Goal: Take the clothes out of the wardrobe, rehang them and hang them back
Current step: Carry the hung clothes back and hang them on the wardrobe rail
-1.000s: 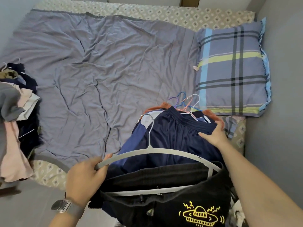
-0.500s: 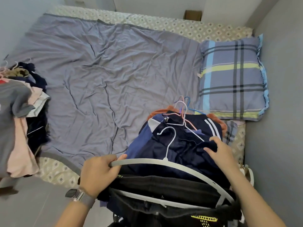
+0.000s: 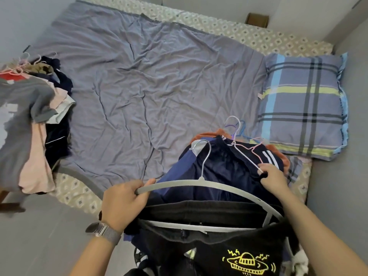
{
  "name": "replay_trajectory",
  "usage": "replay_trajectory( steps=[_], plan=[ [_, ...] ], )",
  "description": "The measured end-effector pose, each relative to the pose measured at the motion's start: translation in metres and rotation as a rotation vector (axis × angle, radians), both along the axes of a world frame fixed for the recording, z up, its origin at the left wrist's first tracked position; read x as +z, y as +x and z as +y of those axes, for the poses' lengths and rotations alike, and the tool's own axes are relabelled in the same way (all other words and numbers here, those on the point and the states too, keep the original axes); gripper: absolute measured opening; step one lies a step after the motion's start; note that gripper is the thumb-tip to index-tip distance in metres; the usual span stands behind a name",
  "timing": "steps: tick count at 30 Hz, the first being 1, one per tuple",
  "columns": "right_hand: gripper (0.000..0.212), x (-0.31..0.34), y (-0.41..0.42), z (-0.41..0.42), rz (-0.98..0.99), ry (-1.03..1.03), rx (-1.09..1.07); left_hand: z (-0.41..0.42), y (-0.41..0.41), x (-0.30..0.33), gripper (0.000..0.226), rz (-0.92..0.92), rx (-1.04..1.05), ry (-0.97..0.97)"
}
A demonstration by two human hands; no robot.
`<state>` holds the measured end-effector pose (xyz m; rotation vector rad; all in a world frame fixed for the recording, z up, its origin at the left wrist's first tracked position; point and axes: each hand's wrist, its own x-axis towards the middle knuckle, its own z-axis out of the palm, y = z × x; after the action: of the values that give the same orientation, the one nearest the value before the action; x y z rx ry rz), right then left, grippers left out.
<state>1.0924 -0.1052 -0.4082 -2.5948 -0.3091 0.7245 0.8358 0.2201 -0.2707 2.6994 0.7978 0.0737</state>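
Left hand (image 3: 123, 202) fingers curl round the gray hanger (image 3: 201, 184) w/ black shorts (image 3: 229, 246). Right hand (image 3: 273, 177) pinches a thin wire hanger (image 3: 245, 156) on the navy clothes pile (image 3: 223, 166). Another heap (image 3: 33, 108) waits at the bed's left edge, so lots left, I think.

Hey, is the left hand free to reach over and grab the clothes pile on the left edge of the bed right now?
Probably not right away. The left hand is closed around the end of the grey hanger carrying black shorts. Nothing blocks the path across the sheet to the clothes pile.
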Motion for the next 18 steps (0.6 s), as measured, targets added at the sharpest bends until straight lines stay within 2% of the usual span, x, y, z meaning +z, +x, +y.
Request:
replay_trajectory(
  steps=[3, 6, 7, 8, 11, 13, 15, 16, 18],
  plan=[
    [0.036, 0.042, 0.000, 0.022, 0.236, 0.207, 0.081, -0.002, 0.005, -0.005, 0.052, -0.008, -0.031, -0.020],
    [0.003, 0.077, -0.023, 0.036, 0.618, 0.402, -0.028, -0.006, 0.013, -0.009, 0.054, 0.009, -0.054, -0.023],
    [0.010, 0.081, -0.031, 0.041, 0.683, 0.418, -0.084, -0.007, 0.015, -0.010, 0.055, 0.015, -0.070, -0.024],
    [0.017, 0.082, -0.038, 0.045, 0.731, 0.406, -0.084, -0.006, 0.017, -0.010, 0.055, 0.014, -0.087, -0.030],
    [0.025, 0.102, -0.064, 0.045, 0.826, 0.235, 0.186, -0.002, 0.020, -0.010, 0.056, -0.007, -0.131, -0.057],
    [0.006, 0.111, -0.079, 0.048, 0.898, 0.386, 0.268, 0.002, 0.021, -0.011, 0.057, -0.009, -0.161, -0.083],
    [0.039, 0.132, -0.099, 0.042, 1.025, 0.537, 0.251, 0.008, 0.020, -0.012, 0.057, 0.011, -0.175, -0.119],
    [0.041, 0.141, -0.109, 0.041, 1.052, 0.576, 0.262, 0.011, 0.020, -0.011, 0.057, 0.016, -0.172, -0.127],
    [0.023, 0.157, -0.130, 0.048, 1.030, 0.724, 0.249, 0.018, 0.016, -0.009, 0.055, -0.011, -0.157, -0.131]
  ],
)
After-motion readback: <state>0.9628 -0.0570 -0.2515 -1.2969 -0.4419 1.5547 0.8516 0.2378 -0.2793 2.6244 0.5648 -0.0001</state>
